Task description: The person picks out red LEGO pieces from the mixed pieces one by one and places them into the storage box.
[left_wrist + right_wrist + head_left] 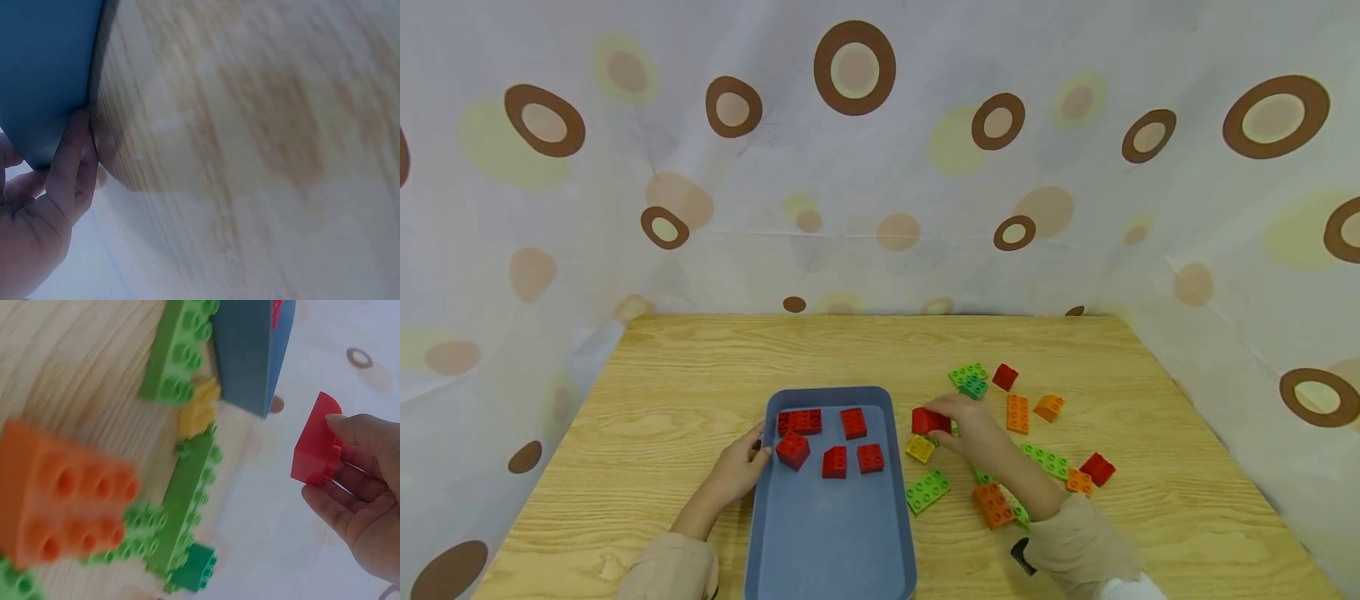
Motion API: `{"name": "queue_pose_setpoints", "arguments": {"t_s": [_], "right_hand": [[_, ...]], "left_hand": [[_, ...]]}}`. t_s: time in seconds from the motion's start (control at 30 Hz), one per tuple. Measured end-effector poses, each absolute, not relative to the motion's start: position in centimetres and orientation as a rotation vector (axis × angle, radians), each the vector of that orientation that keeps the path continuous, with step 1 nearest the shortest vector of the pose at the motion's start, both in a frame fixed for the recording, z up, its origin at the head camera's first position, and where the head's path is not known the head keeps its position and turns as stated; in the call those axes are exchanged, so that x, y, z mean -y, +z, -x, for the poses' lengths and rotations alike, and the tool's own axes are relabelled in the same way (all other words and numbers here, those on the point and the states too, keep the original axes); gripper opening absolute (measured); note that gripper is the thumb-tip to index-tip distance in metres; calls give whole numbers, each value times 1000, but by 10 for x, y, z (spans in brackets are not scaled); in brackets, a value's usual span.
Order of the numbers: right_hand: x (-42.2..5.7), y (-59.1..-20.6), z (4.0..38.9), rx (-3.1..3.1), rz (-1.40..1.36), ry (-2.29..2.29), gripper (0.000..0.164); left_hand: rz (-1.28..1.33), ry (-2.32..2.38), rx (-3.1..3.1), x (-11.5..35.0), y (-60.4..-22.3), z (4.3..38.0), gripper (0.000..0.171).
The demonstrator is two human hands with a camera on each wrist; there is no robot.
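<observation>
A blue-grey tray (831, 533) holds several red toy bricks, among them a red brick (870, 457) near its right wall. At the tray's upper left side, my left hand (739, 467) grips the wall, its fingers curled along the outer face in the left wrist view. To the right of the tray, my right hand (973, 425) pinches a red brick (315, 440) between thumb and fingers, held above the scattered bricks. Below that hand lie a yellow brick (921, 448) and a light green brick (928, 492).
More loose bricks spread over the right half of the wooden table (700, 358): an orange brick (993, 506) under the right forearm, a red brick (1097, 469) farther right, and a red brick (1005, 377) at the back. A patterned cloth (880, 167) stands behind the table.
</observation>
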State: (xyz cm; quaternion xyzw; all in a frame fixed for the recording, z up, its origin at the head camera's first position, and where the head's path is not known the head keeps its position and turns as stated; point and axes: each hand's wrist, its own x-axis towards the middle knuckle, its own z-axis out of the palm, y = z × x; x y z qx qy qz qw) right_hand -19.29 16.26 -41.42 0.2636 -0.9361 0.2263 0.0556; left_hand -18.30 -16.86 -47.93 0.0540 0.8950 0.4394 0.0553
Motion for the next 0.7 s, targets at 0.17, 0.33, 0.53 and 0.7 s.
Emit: {"name": "queue_pose_setpoints", "arguments": {"t_s": [0.17, 0.33, 0.53, 0.7], "right_hand": [[-133, -411, 189, 2800, -939, 752, 31], [-104, -410, 182, 2791, -1067, 738, 34], [-76, -417, 172, 2844, -1205, 719, 32], [-60, -428, 163, 2920, -1288, 628, 30]], "left_hand": [[-166, 1335, -2726, 170, -481, 183, 47], [-168, 1331, -2728, 170, -482, 184, 48], [-190, 1338, -2738, 170, -482, 184, 47], [-184, 1347, -2726, 170, -482, 184, 48]]}}
